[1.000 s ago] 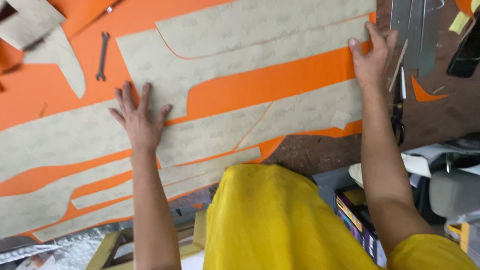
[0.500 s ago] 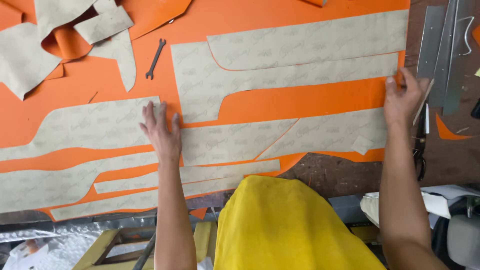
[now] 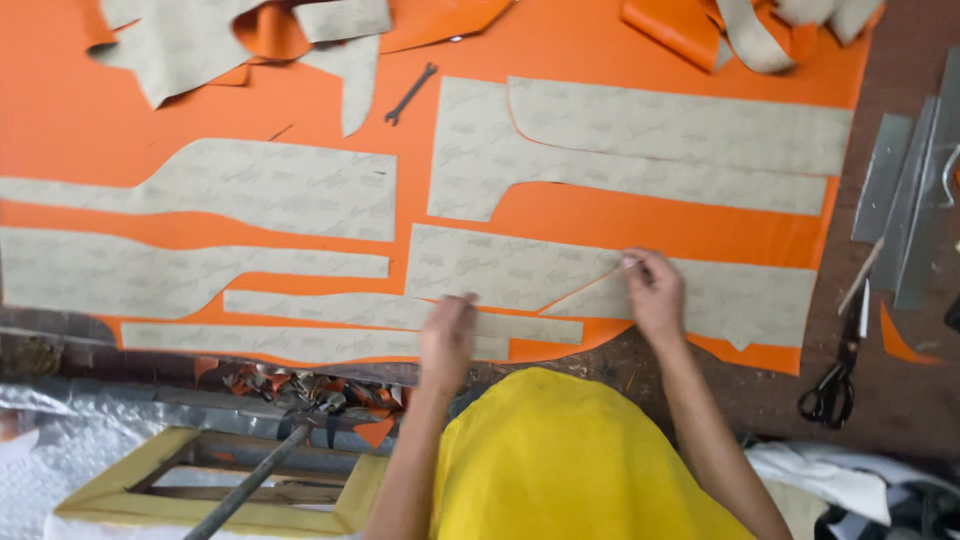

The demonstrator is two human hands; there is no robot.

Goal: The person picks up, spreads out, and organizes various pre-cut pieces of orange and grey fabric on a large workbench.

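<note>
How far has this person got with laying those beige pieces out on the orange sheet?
Most beige pattern pieces already lie flat across the orange sheet. The right hand pinches a corner of the near piece, while the left hand presses its lower edge. Loose offcuts sit piled at the far side; the scissors lie untouched.

Single head-worn view, looking steeply down from above the person's yellow shirt onto the orange sheet on the workbench. Close range; both forearms reach forward into frame.
</note>
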